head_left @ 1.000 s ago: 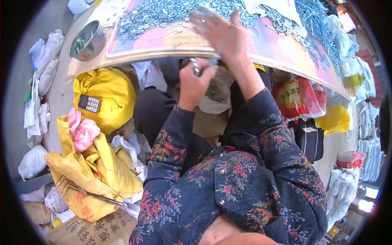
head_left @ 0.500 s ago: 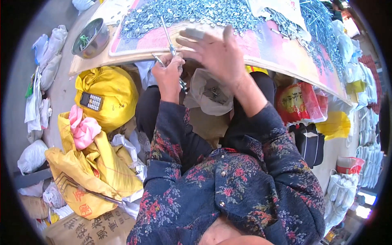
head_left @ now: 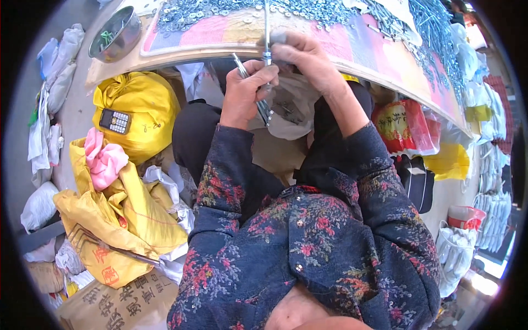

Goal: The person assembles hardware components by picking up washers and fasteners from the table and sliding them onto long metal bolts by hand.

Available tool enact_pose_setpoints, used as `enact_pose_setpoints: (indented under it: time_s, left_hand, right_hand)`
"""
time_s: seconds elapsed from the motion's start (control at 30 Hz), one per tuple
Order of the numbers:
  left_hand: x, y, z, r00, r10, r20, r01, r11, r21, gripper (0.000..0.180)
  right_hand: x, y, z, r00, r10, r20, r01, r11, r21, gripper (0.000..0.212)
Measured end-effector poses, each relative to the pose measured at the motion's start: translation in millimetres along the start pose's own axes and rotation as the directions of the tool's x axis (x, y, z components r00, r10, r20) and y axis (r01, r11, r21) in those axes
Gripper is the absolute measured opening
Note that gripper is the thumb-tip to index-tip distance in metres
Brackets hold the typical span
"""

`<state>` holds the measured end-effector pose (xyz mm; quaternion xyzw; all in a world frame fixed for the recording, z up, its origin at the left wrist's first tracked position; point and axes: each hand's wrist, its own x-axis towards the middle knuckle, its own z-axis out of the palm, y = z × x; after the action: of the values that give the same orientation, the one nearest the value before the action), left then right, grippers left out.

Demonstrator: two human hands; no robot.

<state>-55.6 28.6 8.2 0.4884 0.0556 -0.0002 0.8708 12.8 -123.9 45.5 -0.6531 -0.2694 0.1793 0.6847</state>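
Observation:
My left hand (head_left: 247, 91) is closed around several silvery metal bolts (head_left: 265, 114), which stick out below the fist and at its upper left. From its thumb and fingers a long thin metal rod (head_left: 267, 33) stands up over the table edge, with a collar of small fittings near the grip. My right hand (head_left: 308, 60) is bent in at the rod, thumb and fingers pinched beside the collar. Whatever lies between those fingertips is too small to make out. Loose metal washers (head_left: 220, 12) are spread over the tabletop beyond the hands.
A metal bowl (head_left: 115, 36) with green bits stands at the table's left. Long bolts (head_left: 426, 27) are heaped at the right. Under the table edge, a white plastic bag (head_left: 291, 118) hangs between my knees. A phone (head_left: 115, 121) lies on a yellow sack (head_left: 148, 146).
My right hand has come from spread fingers above the table down to the rod, its fingers now bent in. My left hand has moved right, and the rod has swung more upright.

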Motion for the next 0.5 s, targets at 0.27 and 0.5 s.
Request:
enact_pose_setpoints:
  time_s: [0.27,0.5]
  left_hand:
    - [0.2,-28.8,-14.4,0.977,0.142,0.159,-0.206,0.827,0.524,0.023]
    - [10.4,-30.4,-29.5,0.969,-0.179,0.173,0.047,0.814,0.579,0.026]
  right_hand:
    - [-49.2,47.6,14.9,0.923,-0.328,-0.203,0.155,0.797,-0.584,0.023]
    - [-61.2,83.8,-21.0,0.943,-0.144,-0.300,-0.146,0.631,-0.762,0.031]
